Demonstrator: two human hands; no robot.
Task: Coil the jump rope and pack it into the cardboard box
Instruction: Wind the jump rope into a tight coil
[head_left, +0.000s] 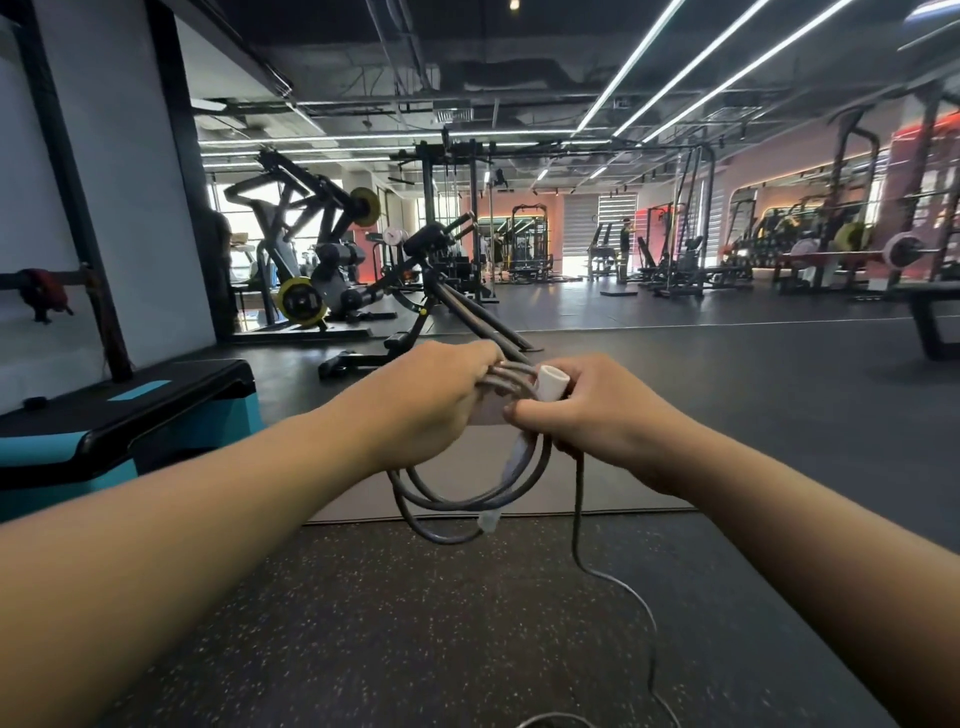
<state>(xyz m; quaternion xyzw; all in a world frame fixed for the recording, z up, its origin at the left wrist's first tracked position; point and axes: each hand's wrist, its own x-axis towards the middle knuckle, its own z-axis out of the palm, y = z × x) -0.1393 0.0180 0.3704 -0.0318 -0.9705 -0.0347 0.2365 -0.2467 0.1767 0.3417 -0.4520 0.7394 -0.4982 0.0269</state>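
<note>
Both bare arms reach forward, and the hands meet close together in the middle. The left hand (434, 402) is curled tight around the rope loops (467, 493). The right hand (597, 415) pinches a white handle (551, 383), thumb near the left hand.

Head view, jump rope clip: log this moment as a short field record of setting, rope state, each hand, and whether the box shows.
setting: gym, dark speckled rubber floor
rope: grey jump rope with white handles, several loops coiled, hanging between the hands
loose end: one strand trails from the right hand to the floor
left hand: grips the bundled loops
right hand: holds a white handle against the coil
cardboard box: not in view
nearby: black and teal step platform, at left
</note>
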